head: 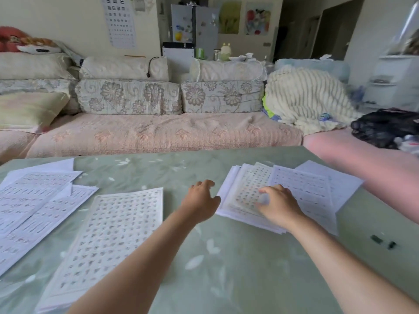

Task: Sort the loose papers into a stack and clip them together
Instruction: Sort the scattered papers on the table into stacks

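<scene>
Head view: right hand [278, 206] lies spread on the paper pile [306, 189] at two o'clock; left hand [200, 200], loosely curled and empty, sits at its nine-o'clock edge.

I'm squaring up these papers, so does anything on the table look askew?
Yes. The pile under the right hand is fanned out, sheet edges misaligned. On the left of the table, loose sheets overlap at angles.
</scene>
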`<act>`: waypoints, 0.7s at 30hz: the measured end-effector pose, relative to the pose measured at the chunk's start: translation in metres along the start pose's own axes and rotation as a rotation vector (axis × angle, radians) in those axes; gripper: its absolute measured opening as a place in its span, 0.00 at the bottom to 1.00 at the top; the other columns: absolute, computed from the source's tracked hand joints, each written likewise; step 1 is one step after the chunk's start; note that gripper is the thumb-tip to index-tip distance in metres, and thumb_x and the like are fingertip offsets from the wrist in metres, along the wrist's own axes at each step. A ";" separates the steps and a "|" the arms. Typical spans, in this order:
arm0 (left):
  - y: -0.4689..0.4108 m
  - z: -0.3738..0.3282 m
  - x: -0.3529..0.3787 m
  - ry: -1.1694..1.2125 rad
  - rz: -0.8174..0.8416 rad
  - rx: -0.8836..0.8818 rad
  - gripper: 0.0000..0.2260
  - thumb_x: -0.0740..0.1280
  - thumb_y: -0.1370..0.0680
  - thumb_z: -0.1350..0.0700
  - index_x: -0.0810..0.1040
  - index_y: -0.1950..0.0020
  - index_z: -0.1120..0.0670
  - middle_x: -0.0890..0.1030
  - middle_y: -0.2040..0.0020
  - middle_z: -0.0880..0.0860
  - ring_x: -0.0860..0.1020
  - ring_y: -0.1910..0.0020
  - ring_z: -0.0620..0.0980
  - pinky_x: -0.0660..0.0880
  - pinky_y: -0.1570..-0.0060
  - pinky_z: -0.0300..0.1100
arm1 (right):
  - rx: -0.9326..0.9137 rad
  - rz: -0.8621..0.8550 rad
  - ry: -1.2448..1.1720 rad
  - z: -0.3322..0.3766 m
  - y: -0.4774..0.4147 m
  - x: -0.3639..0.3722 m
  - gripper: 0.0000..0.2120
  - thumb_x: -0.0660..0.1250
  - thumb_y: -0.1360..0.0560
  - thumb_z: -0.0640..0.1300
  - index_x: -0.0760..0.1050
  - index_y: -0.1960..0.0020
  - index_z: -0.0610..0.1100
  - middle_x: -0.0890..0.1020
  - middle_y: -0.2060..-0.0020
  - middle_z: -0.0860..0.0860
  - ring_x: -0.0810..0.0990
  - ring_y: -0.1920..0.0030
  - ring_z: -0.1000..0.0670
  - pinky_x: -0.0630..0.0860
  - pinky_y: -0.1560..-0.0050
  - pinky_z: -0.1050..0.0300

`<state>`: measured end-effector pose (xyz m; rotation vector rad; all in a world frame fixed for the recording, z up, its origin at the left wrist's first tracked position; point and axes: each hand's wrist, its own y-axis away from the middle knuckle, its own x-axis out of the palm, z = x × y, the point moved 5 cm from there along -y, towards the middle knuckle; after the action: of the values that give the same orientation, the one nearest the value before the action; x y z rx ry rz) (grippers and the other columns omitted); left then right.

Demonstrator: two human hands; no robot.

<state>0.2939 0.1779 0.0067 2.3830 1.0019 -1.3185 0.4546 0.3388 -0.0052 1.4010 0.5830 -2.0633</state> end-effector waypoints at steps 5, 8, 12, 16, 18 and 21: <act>-0.034 -0.043 0.067 -0.141 0.185 0.045 0.25 0.62 0.21 0.47 0.64 0.25 0.52 0.68 0.27 0.55 0.63 0.28 0.55 0.65 0.32 0.49 | 0.117 0.088 0.131 -0.084 -0.006 0.001 0.46 0.64 0.35 0.74 0.59 0.23 0.54 0.63 0.26 0.48 0.59 0.25 0.44 0.61 0.28 0.48; -0.049 -0.045 0.095 -0.282 0.242 0.056 0.29 0.59 0.21 0.42 0.59 0.23 0.52 0.61 0.23 0.53 0.57 0.25 0.54 0.60 0.29 0.51 | 0.137 0.107 0.157 -0.115 -0.013 0.009 0.54 0.56 0.39 0.81 0.51 0.21 0.55 0.54 0.22 0.48 0.49 0.22 0.42 0.53 0.24 0.42; -0.057 -0.034 0.118 -0.327 0.221 0.031 0.30 0.54 0.21 0.38 0.57 0.22 0.50 0.56 0.22 0.50 0.52 0.23 0.53 0.51 0.26 0.50 | 0.048 0.121 0.157 -0.118 -0.016 0.020 0.45 0.53 0.31 0.78 0.51 0.21 0.59 0.50 0.20 0.50 0.46 0.20 0.46 0.49 0.23 0.43; -0.049 -0.038 0.113 -0.255 0.022 0.012 0.23 0.53 0.20 0.40 0.70 0.32 0.50 0.72 0.32 0.53 0.65 0.31 0.55 0.62 0.34 0.50 | -0.094 0.070 0.134 -0.095 -0.015 0.023 0.33 0.57 0.26 0.71 0.61 0.24 0.62 0.59 0.22 0.54 0.56 0.23 0.50 0.53 0.26 0.48; -0.049 -0.038 0.105 -0.176 -0.032 -0.059 0.22 0.55 0.20 0.41 0.70 0.31 0.52 0.75 0.35 0.56 0.68 0.34 0.57 0.66 0.36 0.50 | -0.116 0.021 0.113 -0.086 -0.016 0.023 0.29 0.59 0.26 0.69 0.65 0.27 0.62 0.62 0.24 0.55 0.59 0.25 0.51 0.55 0.27 0.46; -0.054 -0.036 0.100 -0.062 0.031 -0.197 0.23 0.61 0.22 0.47 0.68 0.29 0.54 0.74 0.35 0.59 0.70 0.34 0.59 0.69 0.36 0.49 | -0.031 0.024 0.127 -0.088 -0.019 0.027 0.36 0.57 0.30 0.74 0.59 0.25 0.64 0.56 0.21 0.51 0.51 0.22 0.47 0.50 0.27 0.35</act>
<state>0.3173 0.2806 -0.0484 2.1898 1.0216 -1.2148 0.4940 0.4034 -0.0604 1.5215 0.6446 -1.9488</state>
